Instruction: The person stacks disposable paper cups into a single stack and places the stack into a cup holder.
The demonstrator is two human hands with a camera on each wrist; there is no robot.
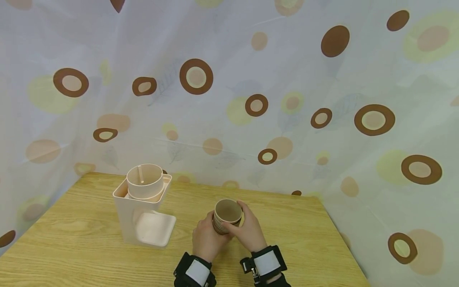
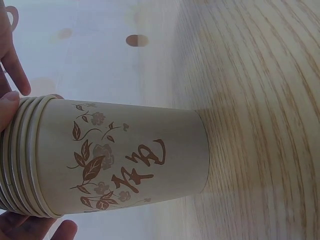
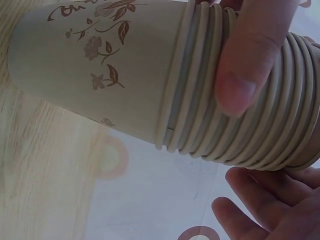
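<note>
Both hands hold a stack of paper cups point(image 1: 228, 215) in front of the body, mouths up in the head view. Brown flowers and characters are printed on the lowest cup point(image 2: 130, 155), whose base is right at the tabletop in the left wrist view. My left hand point(image 1: 209, 239) grips the stack's left side. From the right, my right hand point(image 1: 252, 229) holds the upper part, its thumb point(image 3: 240, 92) across the rolled rims in the right wrist view. Its other fingers point(image 3: 260, 202) are by the far side of the rims. The hands hide part of the stack.
Left of the hands, a cream plastic container point(image 1: 130, 215) stands on the wooden table point(image 1: 71, 235), with a round cup-like piece point(image 1: 145, 183) in its top. A pale rounded-square flap point(image 1: 155, 229) is at its front. A patterned curtain point(image 1: 229, 131) borders the table's back and sides.
</note>
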